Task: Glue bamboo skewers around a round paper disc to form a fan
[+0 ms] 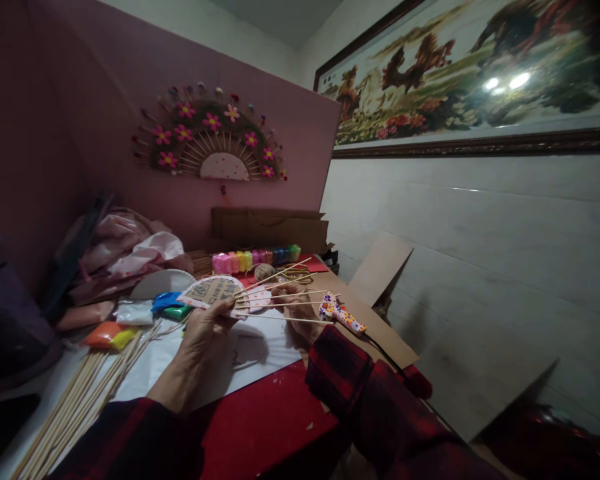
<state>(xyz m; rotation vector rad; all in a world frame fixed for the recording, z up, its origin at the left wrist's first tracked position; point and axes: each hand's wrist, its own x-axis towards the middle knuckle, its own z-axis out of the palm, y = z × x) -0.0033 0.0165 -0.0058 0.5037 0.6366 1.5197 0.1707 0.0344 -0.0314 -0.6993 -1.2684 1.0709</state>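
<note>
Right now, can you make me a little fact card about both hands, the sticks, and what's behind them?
Left hand: holding a half-round cardboard piece
Right hand: by the piece's thin sticks; grip unclear
Loose sticks: piled, lower left
Behind the hands: twine ball, row of coloured packets
Higher up: fan with pink flowers
Upper right: framed horse picture

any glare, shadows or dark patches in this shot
Head view: bright glare spots on the framed picture; head view: soft shadow on the white sheet below the half-round piece; head view: far left edge very dark.
</note>
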